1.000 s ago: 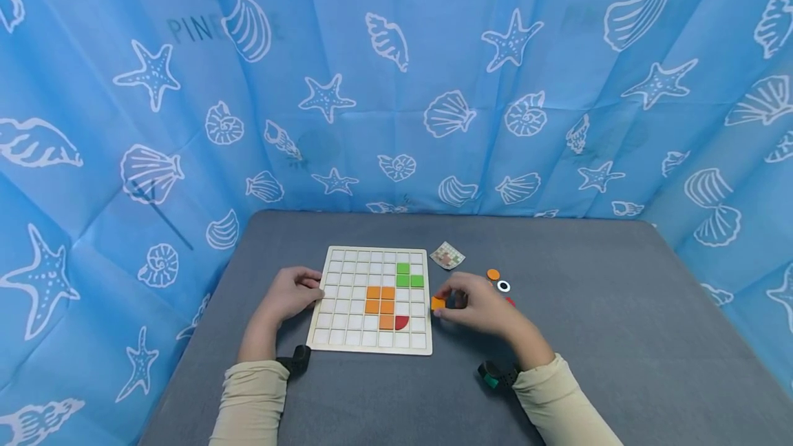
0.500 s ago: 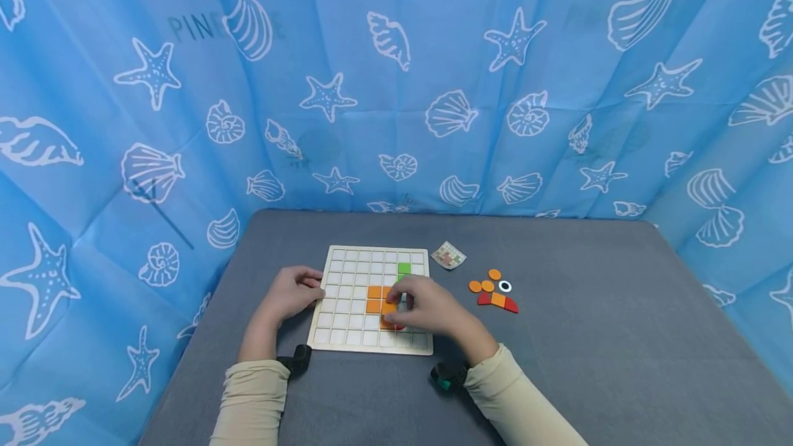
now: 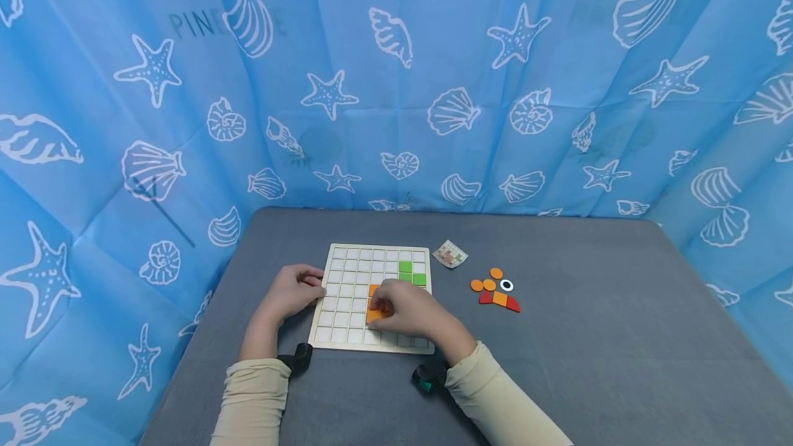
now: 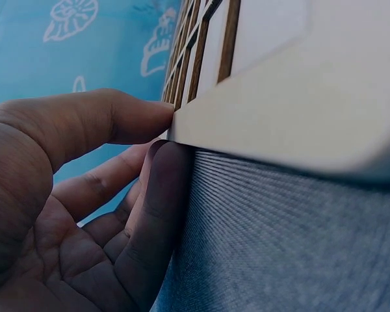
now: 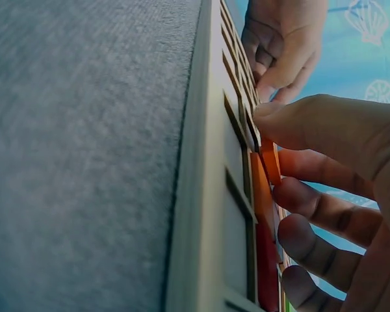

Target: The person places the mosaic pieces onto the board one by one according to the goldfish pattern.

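Head view, lower left: my left hand (image 3: 294,294) pinches the left edge of the pale, wooden-looking square grid board (image 3: 341,319), apparently bracing it. At the lower centre, my right hand (image 3: 409,308) pinches a flat orange square tile (image 5: 270,161) over the board; I judge I'm seating it, so the next move calls for lining it up with a cell, then releasing. Right of centre lie a small printed grid card (image 3: 450,254) and flat orange round discs (image 3: 496,272).

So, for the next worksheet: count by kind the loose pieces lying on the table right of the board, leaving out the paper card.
Orange circles: 3
Orange square: 1
Red pieces: 2
Black-and-white eye: 1
Total: 7
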The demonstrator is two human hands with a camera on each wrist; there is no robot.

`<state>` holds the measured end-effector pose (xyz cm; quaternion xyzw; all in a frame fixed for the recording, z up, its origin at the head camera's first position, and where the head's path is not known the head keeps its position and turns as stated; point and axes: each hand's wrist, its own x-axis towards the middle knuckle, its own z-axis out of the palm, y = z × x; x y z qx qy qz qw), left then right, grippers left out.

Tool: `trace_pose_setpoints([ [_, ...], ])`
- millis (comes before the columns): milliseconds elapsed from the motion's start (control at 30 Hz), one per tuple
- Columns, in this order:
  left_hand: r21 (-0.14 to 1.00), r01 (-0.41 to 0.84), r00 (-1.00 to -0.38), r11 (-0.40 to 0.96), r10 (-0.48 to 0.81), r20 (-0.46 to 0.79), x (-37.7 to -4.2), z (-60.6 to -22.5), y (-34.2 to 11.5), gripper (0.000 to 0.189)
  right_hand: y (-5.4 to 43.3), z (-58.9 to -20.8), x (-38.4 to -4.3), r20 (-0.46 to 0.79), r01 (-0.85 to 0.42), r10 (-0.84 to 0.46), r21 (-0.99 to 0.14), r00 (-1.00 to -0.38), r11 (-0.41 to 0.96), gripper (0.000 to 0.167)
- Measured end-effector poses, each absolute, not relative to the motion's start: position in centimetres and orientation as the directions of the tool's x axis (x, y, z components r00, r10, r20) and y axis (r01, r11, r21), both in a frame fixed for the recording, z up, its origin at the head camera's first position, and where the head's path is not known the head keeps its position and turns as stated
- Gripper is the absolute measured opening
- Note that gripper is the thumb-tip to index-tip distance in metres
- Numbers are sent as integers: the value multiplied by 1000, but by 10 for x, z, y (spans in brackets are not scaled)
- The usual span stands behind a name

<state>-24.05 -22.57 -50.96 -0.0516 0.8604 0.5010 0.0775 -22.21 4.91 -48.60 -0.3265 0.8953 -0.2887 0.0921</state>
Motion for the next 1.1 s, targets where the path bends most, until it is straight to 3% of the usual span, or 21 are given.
trace_pose_setpoints([
  [600, 859, -178, -980, 480, -11, -197, -240, -506, -226, 37, 48, -486, -223, 13, -522, -636, -584, -772, 622, 17],
  [1100, 857, -163, -982, 488, 0, -187, -239, -507, -227, 36, 61, -489, -234, 30, -452, -551, -608, -834, 652, 33],
])
